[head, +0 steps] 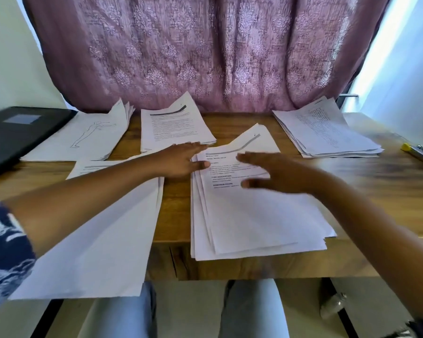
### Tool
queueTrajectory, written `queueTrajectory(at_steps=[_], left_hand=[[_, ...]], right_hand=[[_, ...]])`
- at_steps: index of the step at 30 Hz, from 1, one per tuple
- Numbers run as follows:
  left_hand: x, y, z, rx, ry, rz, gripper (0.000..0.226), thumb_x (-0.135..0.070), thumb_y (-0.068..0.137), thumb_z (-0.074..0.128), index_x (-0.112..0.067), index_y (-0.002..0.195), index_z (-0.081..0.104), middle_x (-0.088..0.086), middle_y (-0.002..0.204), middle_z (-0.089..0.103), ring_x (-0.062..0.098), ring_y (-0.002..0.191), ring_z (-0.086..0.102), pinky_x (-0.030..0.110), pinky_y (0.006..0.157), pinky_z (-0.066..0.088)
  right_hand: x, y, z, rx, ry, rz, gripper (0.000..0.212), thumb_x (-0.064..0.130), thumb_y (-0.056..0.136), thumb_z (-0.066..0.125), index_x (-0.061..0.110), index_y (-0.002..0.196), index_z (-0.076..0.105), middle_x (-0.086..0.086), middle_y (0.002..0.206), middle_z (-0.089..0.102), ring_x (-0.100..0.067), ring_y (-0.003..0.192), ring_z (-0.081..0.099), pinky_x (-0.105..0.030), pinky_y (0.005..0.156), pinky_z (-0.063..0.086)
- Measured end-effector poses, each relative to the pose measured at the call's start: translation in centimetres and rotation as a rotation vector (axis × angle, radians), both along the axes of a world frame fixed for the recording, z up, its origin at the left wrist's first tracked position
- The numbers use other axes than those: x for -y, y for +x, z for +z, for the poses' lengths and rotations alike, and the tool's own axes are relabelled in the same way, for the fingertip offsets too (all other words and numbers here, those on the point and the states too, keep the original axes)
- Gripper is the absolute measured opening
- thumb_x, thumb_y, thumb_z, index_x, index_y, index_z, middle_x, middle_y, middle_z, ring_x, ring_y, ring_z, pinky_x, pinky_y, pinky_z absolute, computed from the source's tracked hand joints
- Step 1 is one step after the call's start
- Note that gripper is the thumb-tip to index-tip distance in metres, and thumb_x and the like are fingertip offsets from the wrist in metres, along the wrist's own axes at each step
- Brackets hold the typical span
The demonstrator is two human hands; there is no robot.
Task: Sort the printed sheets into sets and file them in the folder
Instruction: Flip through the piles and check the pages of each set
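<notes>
1. Legs in pale blue jeans [252,311] sit lowest in view, below both hands, under the table's front edge. Dark blue white-patterned sleeve [5,252] covers the left upper arm.
2. Mauve patterned fabric curtain [205,50] hangs well beyond the fingertips.
3. Brown wood-grain table [176,215] lies under both forearms.
4. Near-left stack of white printed sheets [103,240] lies under the left forearm, with its near end overhanging the table edge.
5. Near-right stack of white printed sheets [254,220] is loosely fanned and lies under the right hand.
6. Black flat folder [17,135], closed, has a grey label on its cover. It is well left of the left hand.
7. Far-left stack, topped by a line drawing of a figure [88,137], lies beyond the left forearm, right beside the folder.
8. Far-middle stack, with a dark curved header band [174,128], sits just beyond the left hand's fingertips.
9. Far-right stack of dense text [327,132] lies beyond and right of the right hand, apart from it.
10. Left hand [181,159] is flat with fingers straight and together, holding nothing. Its thumb tip is on the near-right stack's top-left corner.
11. Right hand [276,174] is wide open with fingers spread, holding nothing. It is over the near-right stack's printed top and is blurred, so contact can't be told.
12. Yellow-tipped metal tool [418,153] lies well right of the right hand. It is too blurred to tell what kind.
</notes>
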State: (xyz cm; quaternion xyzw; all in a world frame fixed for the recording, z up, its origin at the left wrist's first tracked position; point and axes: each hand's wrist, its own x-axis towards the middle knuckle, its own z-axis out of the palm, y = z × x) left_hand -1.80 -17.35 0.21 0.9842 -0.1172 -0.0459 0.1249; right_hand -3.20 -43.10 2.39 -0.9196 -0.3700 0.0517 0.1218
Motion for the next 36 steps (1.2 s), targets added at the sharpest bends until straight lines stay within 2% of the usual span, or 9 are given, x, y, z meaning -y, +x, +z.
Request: queueTrajectory(at_steps=[7, 16, 20, 22, 25, 28, 31, 33, 36], left_hand=[[6.7, 3.7, -1.8, 0.102, 0.088, -0.158, 0.064, -0.055, 0.098, 0.03, -0.028, 0.154, 0.013, -0.002, 0.162, 0.007, 0.02, 0.15, 0.004, 0.042, 0.119, 0.004], [7.6, 5.5, -5.2, 0.028, 0.002, -0.101, 0.058, -0.05, 0.101, 0.024, -0.033, 0.153, 0.006, -0.012, 0.162, 0.001, 0.008, 0.148, -0.002, 0.031, 0.117, -0.003], [7.3, 5.9, -5.1, -0.023, -0.194, -0.066, 0.065, -0.061, 0.093, 0.02, -0.039, 0.152, 0.004, -0.014, 0.161, 0.006, 0.01, 0.148, 0.005, 0.035, 0.118, 0.002], [7.2, 5.9, -4.9, -0.043, -0.404, -0.016, 0.07, -0.07, 0.084, 0.015, -0.046, 0.149, 0.003, -0.015, 0.159, 0.014, 0.012, 0.144, 0.021, 0.04, 0.116, 0.02], [7.1, 5.6, -4.3, -0.045, -0.698, 0.035, 0.087, -0.092, 0.063, 0.008, -0.059, 0.143, 0.001, -0.032, 0.151, 0.01, -0.005, 0.131, 0.029, 0.02, 0.094, 0.039], [7.0, 5.3, -3.8, -0.019, -0.923, 0.074, 0.09, -0.1, 0.053, 0.01, -0.065, 0.136, 0.017, -0.05, 0.133, 0.018, -0.032, 0.111, 0.029, -0.003, 0.074, 0.04], [7.2, 5.2, -3.9, -0.015, -1.013, 0.156, 0.075, -0.081, 0.076, 0.014, -0.046, 0.128, 0.054, -0.027, 0.129, 0.051, -0.007, 0.112, 0.051, 0.003, 0.077, 0.046], [7.2, 5.4, -4.1, 0.033, -0.912, 0.172, 0.064, -0.072, 0.086, 0.018, -0.037, 0.107, 0.067, -0.018, 0.123, 0.055, -0.007, 0.105, 0.05, 0.004, 0.081, 0.038], [7.1, 5.7, -4.2, 0.037, -0.852, 0.159, 0.054, -0.06, 0.086, 0.028, -0.032, 0.105, 0.07, -0.019, 0.129, 0.052, -0.014, 0.105, 0.044, 0.0, 0.084, 0.029]], right_hand=[[1.9, 9.7, -2.8, -0.021, 0.053, -0.138, 0.042, 0.027, 0.094, 0.057, 0.016, 0.134, 0.053, -0.004, 0.139, 0.053, -0.022, 0.122, 0.053, -0.018, 0.093, 0.032], [3.6, 12.5, -5.4, -0.078, -0.053, -0.266, 0.077, 0.055, 0.09, 0.047, 0.021, 0.152, 0.018, 0.0, 0.157, 0.024, -0.022, 0.142, 0.027, -0.036, 0.115, 0.023], [3.1, 12.1, -5.5, -0.014, 0.028, -0.241, 0.076, 0.045, 0.09, 0.057, 0.023, 0.151, 0.017, -0.002, 0.147, 0.043, -0.027, 0.126, 0.049, -0.04, 0.101, 0.042], [3.0, 11.6, -5.0, 0.108, 0.117, -0.227, 0.077, 0.039, 0.084, 0.067, 0.023, 0.147, 0.026, -0.002, 0.134, 0.057, -0.022, 0.108, 0.058, -0.037, 0.091, 0.048], [3.1, 10.9, -4.2, 0.123, 0.368, -0.125, 0.072, 0.048, 0.077, 0.071, 0.023, 0.136, 0.039, 0.013, 0.119, 0.059, -0.004, 0.099, 0.056, -0.027, 0.084, 0.053], [3.1, 10.6, -4.3, -0.443, 0.833, 0.114, 0.037, 0.034, 0.087, 0.064, 0.011, 0.114, 0.055, 0.0, 0.113, 0.065, -0.015, 0.107, 0.063, -0.023, 0.084, 0.051], [3.3, 10.6, -4.1, -0.816, 1.201, 0.142, 0.029, 0.031, 0.09, 0.059, 0.009, 0.074, 0.068, -0.01, 0.064, 0.067, -0.028, 0.078, 0.07, -0.036, 0.086, 0.053], [3.3, 11.0, -4.2, -0.812, 1.3, -0.055, 0.044, 0.026, 0.095, 0.047, 0.01, 0.057, 0.064, -0.009, 0.045, 0.055, -0.025, 0.057, 0.066, -0.039, 0.089, 0.054], [3.4, 11.9, -4.6, -0.462, 1.085, -0.235, 0.03, 0.007, 0.098, 0.046, 0.009, 0.074, 0.064, -0.004, 0.069, 0.066, -0.017, 0.069, 0.068, -0.026, 0.08, 0.055]])
